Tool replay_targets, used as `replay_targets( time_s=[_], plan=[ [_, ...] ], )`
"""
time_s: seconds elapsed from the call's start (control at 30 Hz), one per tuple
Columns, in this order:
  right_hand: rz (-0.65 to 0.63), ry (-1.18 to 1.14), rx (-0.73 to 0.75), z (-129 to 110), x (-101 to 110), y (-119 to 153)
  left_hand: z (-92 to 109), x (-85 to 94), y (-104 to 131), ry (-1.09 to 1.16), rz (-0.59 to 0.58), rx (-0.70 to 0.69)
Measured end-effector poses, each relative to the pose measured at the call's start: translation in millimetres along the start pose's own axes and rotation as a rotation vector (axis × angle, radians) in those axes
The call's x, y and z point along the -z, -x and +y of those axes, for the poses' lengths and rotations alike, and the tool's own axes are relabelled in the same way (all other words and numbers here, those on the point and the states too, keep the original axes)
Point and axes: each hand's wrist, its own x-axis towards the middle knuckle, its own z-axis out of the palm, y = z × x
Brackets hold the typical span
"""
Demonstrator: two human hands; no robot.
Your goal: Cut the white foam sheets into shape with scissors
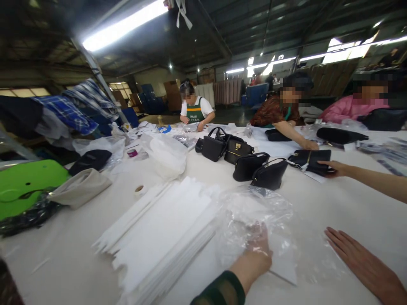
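Observation:
My left hand (259,243), below a dark green cuff, reaches into a clear plastic bag (280,207). Its fingers show blurred through the film and look stretched forward. A white sheet (284,264) lies beneath this hand, partly under the plastic. Whether the hand pinches any film is hidden by glare. My right hand (362,258) rests flat on the white table, fingers extended and close together, right of the bag and holding nothing. To the left of my left hand lies a stack of white sheets (165,228) with notched ends.
Several black handbags (213,148) stand beyond the plastic. Another person's hand (337,168) from the right grips a flat black bag (313,160); a co-worker opposite reaches to it too. At left are a tape roll (139,190), a beige cloth pouch (81,188) and a green object (32,182).

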Motion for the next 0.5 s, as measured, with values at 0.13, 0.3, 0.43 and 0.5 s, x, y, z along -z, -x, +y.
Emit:
replay_targets(
  time_s=[0.13,0.3,0.43,0.5],
  plan=[
    [0.013,0.007,0.093,15,1,-2,2,26.9,61,0.001,-0.076,-0.096],
    [0.002,-0.062,0.079,9,-3,3,-22,118.4,122,-0.403,0.405,0.202],
    [0.045,-0.090,0.035,-4,1,1,-70,175.4,128,-0.793,0.440,0.624],
    [0.035,-0.154,0.016,-7,3,-1,-83,186.2,129,-0.816,0.385,0.714]
  ],
)
